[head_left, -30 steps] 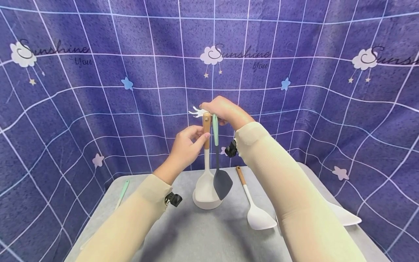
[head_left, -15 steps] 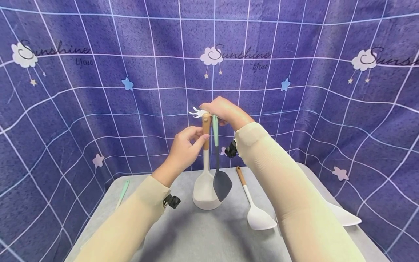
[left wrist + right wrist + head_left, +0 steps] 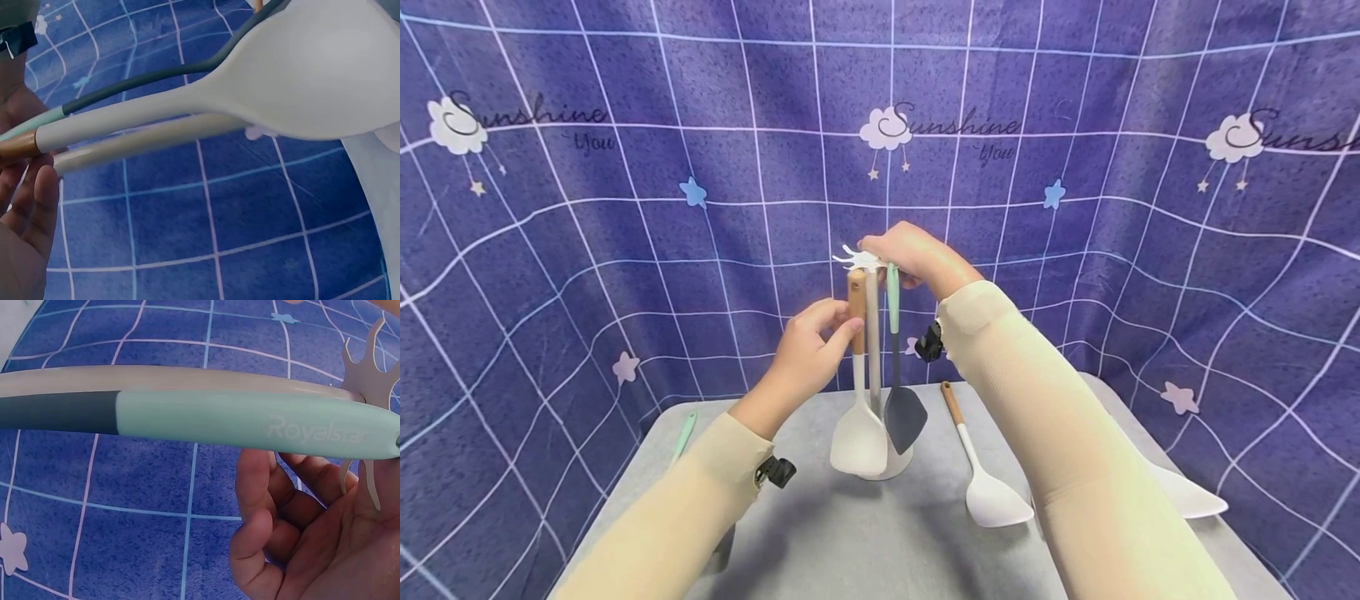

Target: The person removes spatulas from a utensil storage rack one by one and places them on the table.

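My left hand [image 3: 812,342] pinches the wooden handle of a white turner [image 3: 859,442] between thumb and fingers. Its broad white head fills much of the left wrist view, and it hangs just left of the pole of a utensil stand [image 3: 873,342]. The handle's holed top sits slightly below the stand's white hooks [image 3: 854,258]. Over the stand's top, my right hand [image 3: 921,252] holds on with curled fingers; its grip is partly hidden. A dark turner [image 3: 906,419] with a mint handle [image 3: 237,422] hangs at the stand's right side, by the right hand.
Another white turner [image 3: 996,500] with a wooden handle lies on the grey table [image 3: 880,550] at right. A white utensil part [image 3: 1187,492] shows beyond the right sleeve. At left, a mint handle [image 3: 685,433] and a dark grey piece [image 3: 720,554] lie partly behind the left sleeve.
My left hand has moved left and slightly down with the white turner, uncovering the stand's pole. The dark turner has swung slightly left. My right hand has stayed at the stand's top.
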`<action>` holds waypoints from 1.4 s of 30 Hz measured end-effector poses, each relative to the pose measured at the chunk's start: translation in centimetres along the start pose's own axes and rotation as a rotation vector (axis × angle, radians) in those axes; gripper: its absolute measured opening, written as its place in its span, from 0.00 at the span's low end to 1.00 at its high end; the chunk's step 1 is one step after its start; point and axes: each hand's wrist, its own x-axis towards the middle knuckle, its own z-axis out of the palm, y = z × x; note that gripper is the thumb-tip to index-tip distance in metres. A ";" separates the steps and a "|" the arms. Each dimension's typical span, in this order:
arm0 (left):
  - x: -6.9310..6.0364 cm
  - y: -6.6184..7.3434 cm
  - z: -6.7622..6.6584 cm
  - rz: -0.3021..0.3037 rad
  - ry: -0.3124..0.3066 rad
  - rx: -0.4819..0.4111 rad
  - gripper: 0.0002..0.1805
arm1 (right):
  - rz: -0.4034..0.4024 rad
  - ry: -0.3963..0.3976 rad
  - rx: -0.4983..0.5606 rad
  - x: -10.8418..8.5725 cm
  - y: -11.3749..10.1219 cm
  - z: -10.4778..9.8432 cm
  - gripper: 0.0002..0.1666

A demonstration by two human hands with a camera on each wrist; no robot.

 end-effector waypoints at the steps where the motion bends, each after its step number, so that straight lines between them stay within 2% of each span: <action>1: -0.2 -0.3 -0.2 -0.007 0.000 0.006 0.10 | 0.000 0.004 0.001 0.0 0.0 0.0 0.36; 4: -0.8 -1.2 -0.6 -0.038 -0.002 0.016 0.10 | 0.000 0.009 -0.001 0.1 0.0 0.2 0.37; 12: -2.4 -4.0 -1.5 -0.149 -0.034 -0.042 0.13 | 0.016 0.005 0.018 -0.1 -0.2 0.2 0.34; 20: -3.7 -7.8 -2.3 -0.265 -0.061 -0.015 0.18 | 0.007 -0.026 0.044 0.0 0.0 -0.1 0.34; 28: -4.7 -11.3 -3.2 -0.450 -0.178 0.014 0.19 | 0.003 -0.036 0.059 0.0 0.0 0.0 0.33; 31: -4.8 -12.0 -3.5 -0.503 -0.193 0.004 0.20 | 0.007 -0.037 0.056 0.0 0.0 0.0 0.33; 35: -4.6 -12.6 -3.7 -0.543 -0.203 0.008 0.20 | 0.018 -0.043 0.061 0.1 0.0 -0.1 0.32; 42: -4.4 -12.7 -3.5 -0.541 -0.218 0.054 0.21 | 0.016 -0.042 0.055 0.1 0.0 -0.1 0.33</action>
